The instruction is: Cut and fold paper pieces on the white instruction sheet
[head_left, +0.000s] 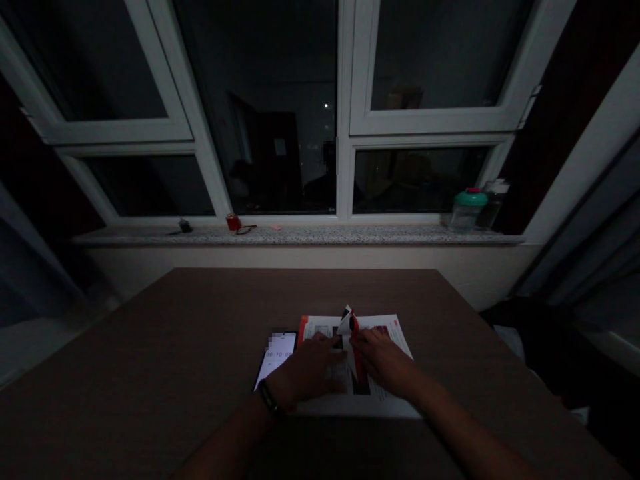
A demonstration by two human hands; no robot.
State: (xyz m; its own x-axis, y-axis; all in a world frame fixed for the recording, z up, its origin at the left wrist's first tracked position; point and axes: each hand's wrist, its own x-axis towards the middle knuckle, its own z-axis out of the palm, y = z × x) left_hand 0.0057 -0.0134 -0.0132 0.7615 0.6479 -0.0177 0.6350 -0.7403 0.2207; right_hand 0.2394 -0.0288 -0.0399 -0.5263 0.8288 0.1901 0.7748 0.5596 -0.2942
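Note:
A small folded paper (pixel 354 357) in red, white and black stands up in a pointed shape over a printed magazine (pixel 400 400) on the table. My left hand (pixel 317 367), with a dark band on its wrist, grips the paper's left side with its fingertips. On the other side, my right hand (pixel 381 357) has its fingers closed on the paper's red edge. Dim light hides the exact placing of my fingertips. Left of the magazine lies a phone (pixel 278 353) with a lit timer screen, partly covered by my left hand and wrist.
The brown table (pixel 225 300) reaches toward a wall under a speckled windowsill (pixel 310 235). On the sill stand a green-lidded bottle (pixel 467 210), a clear bottle (pixel 493 203) behind it, a red can (pixel 233 222) and a small dark object (pixel 185 227).

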